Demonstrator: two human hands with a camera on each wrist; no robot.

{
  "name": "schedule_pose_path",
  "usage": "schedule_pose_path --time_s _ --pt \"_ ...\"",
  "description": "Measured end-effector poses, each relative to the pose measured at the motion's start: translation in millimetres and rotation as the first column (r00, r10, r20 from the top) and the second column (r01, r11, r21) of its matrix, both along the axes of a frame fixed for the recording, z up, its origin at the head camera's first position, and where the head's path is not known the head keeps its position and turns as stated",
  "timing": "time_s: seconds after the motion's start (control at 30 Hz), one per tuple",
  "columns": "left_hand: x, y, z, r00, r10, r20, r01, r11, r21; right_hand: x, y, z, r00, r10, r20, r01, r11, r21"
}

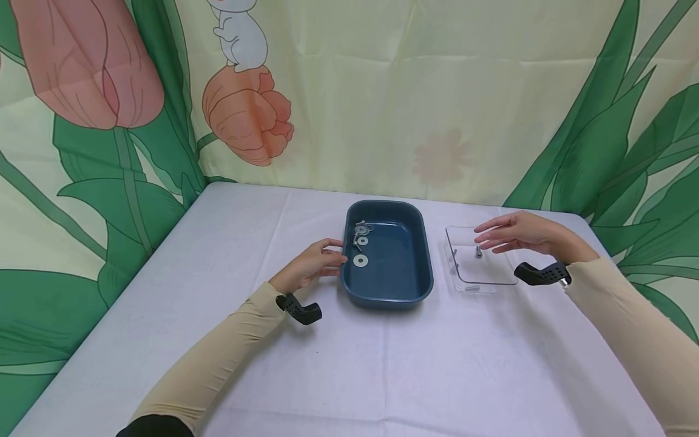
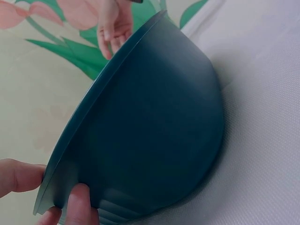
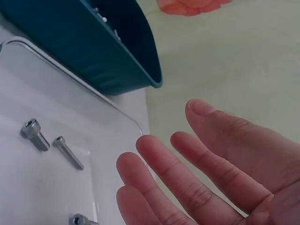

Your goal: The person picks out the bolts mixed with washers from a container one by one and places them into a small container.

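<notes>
A dark blue tray (image 1: 389, 295) sits mid-table with two flat washers (image 1: 360, 260) and a small heap of bolts (image 1: 358, 230) in its left half. My left hand (image 1: 334, 254) pinches the tray's left rim; the left wrist view shows its thumb above the rim and a finger (image 2: 79, 206) on the tray's outer wall (image 2: 154, 131). To the tray's right lies a clear shallow tray (image 1: 454, 270) holding a few short bolts (image 1: 478, 252). My right hand (image 1: 494, 237) hovers over it, fingers straight and spread, holding nothing. In the right wrist view, its fingers (image 3: 187, 183) hang over the clear tray (image 3: 28, 187) with its bolts (image 3: 35, 135).
A white cloth covers the table (image 1: 349, 376). A flower-printed curtain (image 1: 382, 91) hangs close behind the table and along its left side. Both forearms wear beige sleeves with black wrist mounts (image 1: 300, 311).
</notes>
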State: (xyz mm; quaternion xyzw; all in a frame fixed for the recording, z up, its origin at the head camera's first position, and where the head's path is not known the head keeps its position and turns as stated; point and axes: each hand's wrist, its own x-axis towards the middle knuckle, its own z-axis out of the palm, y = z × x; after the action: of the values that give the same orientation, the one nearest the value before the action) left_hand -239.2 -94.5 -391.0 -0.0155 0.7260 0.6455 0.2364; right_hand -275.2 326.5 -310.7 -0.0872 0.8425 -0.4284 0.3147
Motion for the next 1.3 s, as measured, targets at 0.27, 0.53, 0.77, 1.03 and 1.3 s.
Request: schedule_pose_path --time_s 0.27,0.53,0.77,1.03,1.3 --pt "0.5 -2 -1.2 1.0 -0.018 -0.021 0.019 1.0 0.023 -8.4 -23 3.4 1.0 0.021 -0.005 -0.021 1.0 -0.005" --pt "-0.3 -2 -1.0 1.0 -0.015 -0.008 0.015 1.0 0.018 -19.9 -47 4.7 1.0 0.014 -0.006 -0.014 0.999 -0.045" --pt "-2.1 0 -3.2 1.0 -0.005 0.001 0.005 1.0 -0.002 -29.3 -72 5.0 1.0 0.021 -0.015 -0.022 0.998 -0.062" --pt "-1.0 -1 -1.6 1.0 -0.014 -0.002 0.014 1.0 0.006 -39.5 -102 -2.8 1.0 0.001 0.011 0.0 0.995 -0.101" --pt "-0.9 0 -1.2 1.0 -0.008 0.006 0.008 1.0 0.009 -44.4 -133 -13.7 1.0 -0.007 0.026 0.01 0.996 -0.09"
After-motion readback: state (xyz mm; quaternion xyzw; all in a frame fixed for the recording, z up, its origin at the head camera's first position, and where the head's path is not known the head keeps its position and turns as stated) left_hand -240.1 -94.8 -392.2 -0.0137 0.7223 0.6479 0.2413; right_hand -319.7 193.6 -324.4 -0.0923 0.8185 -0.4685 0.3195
